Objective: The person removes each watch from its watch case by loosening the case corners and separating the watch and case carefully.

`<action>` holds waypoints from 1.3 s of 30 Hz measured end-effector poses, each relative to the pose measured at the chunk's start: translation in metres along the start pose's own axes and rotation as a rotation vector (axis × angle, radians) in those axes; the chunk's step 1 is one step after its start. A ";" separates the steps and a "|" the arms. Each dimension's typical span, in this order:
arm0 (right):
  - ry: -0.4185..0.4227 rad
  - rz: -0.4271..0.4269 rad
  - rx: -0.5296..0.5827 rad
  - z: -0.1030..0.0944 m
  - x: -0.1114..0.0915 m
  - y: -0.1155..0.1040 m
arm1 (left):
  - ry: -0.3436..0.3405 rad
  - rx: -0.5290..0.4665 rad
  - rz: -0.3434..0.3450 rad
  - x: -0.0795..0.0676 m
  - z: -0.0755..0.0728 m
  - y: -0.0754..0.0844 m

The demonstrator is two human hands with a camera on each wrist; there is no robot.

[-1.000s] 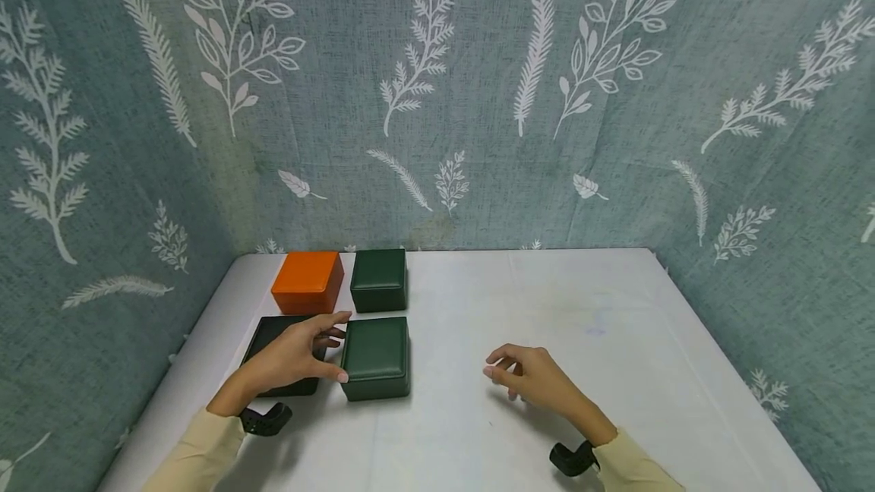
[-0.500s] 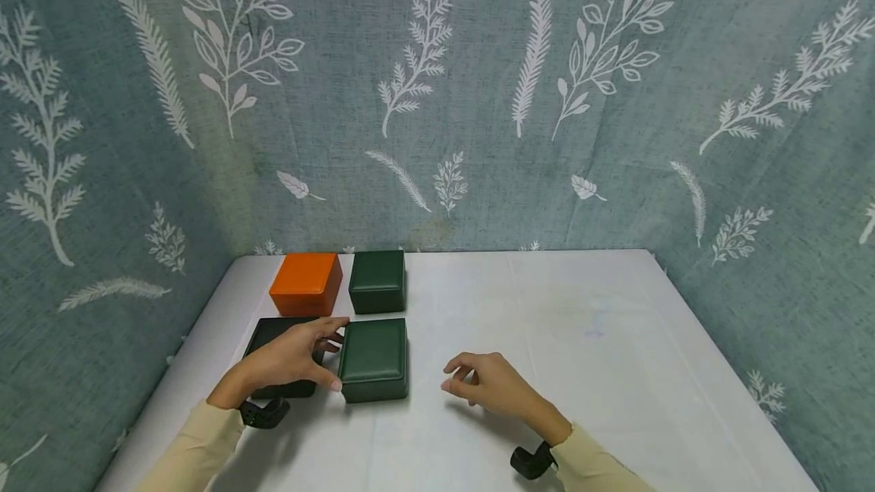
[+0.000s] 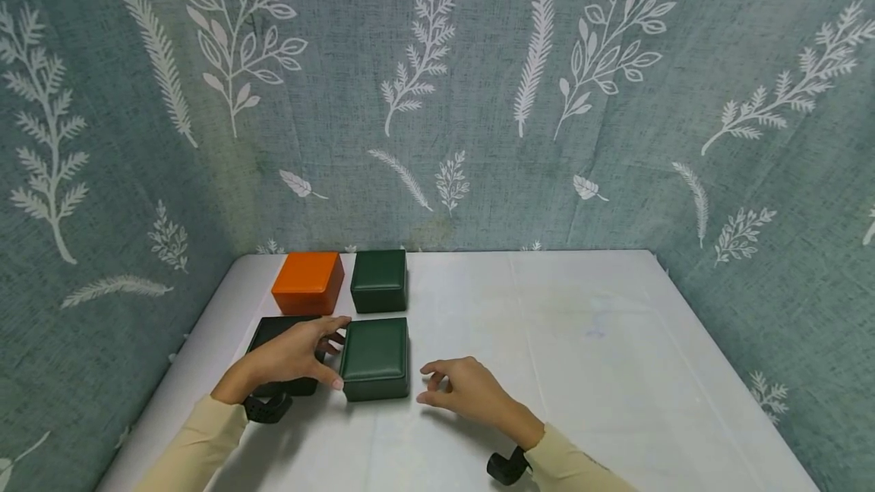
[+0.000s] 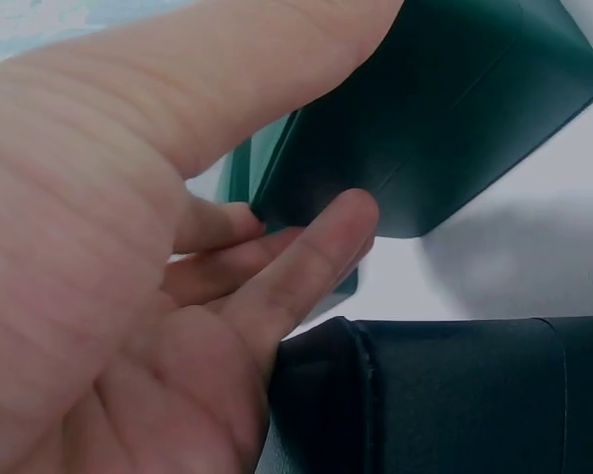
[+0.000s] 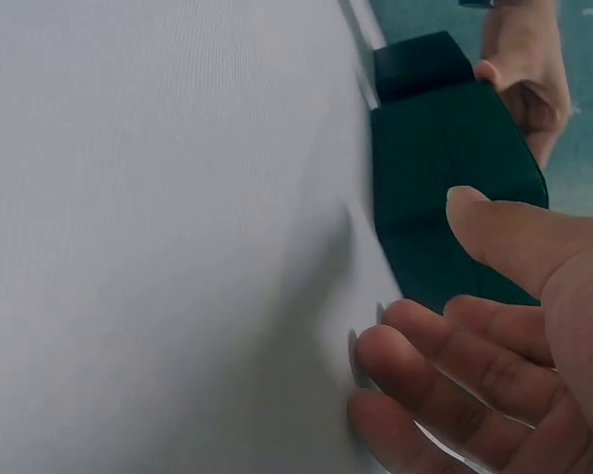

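Observation:
A dark green padded-lid box (image 3: 374, 359) sits on the white table in front, lid closed. My left hand (image 3: 294, 351) is at its left side, thumb and fingers spread with the fingertips right at the box's wall. In the left wrist view, the fingers (image 4: 321, 247) lie extended alongside the green wall. Under that hand is a black box (image 3: 269, 329), partly hidden by the palm and wrist. My right hand (image 3: 472, 393) hovers just right of the green box, fingers loosely bent, holding nothing; a gap shows between its fingertips and the box.
Behind stand an orange box (image 3: 307, 279) and a second dark green box (image 3: 379, 279), side by side. The white table (image 3: 581, 340) extends to the right. A leaf-patterned grey-green cloth (image 3: 478, 97) encloses its back and sides.
My right hand has moved left across the table toward the front green box. The left hand has drawn back very slightly from the box's wall; the boxes keep their places.

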State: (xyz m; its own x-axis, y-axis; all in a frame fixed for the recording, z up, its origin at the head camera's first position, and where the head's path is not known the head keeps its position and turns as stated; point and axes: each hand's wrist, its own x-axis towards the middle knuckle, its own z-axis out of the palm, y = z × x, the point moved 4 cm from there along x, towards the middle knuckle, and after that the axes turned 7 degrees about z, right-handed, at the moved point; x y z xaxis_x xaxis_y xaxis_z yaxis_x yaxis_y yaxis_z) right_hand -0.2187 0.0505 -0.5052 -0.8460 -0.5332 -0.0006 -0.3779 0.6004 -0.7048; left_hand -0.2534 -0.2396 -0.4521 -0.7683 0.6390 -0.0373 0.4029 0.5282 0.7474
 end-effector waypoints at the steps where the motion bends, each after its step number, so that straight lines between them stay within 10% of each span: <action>1: 0.002 -0.003 0.000 0.001 0.001 -0.002 | -0.001 -0.004 -0.001 0.001 0.000 0.000; 22: 0.131 -0.038 0.047 0.017 0.019 -0.011 | -0.029 0.093 -0.052 0.007 0.002 0.008; 39: 0.227 -0.119 -0.057 0.014 0.011 -0.010 | 0.050 -0.119 0.013 -0.001 0.014 0.001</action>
State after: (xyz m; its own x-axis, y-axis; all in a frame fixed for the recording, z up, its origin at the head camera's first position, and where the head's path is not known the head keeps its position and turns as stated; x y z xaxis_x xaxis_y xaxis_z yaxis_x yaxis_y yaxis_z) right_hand -0.2187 0.0304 -0.5083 -0.8546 -0.4584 0.2440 -0.4950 0.5772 -0.6495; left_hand -0.2454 -0.2319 -0.4604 -0.7881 0.6155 0.0039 0.3538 0.4478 0.8212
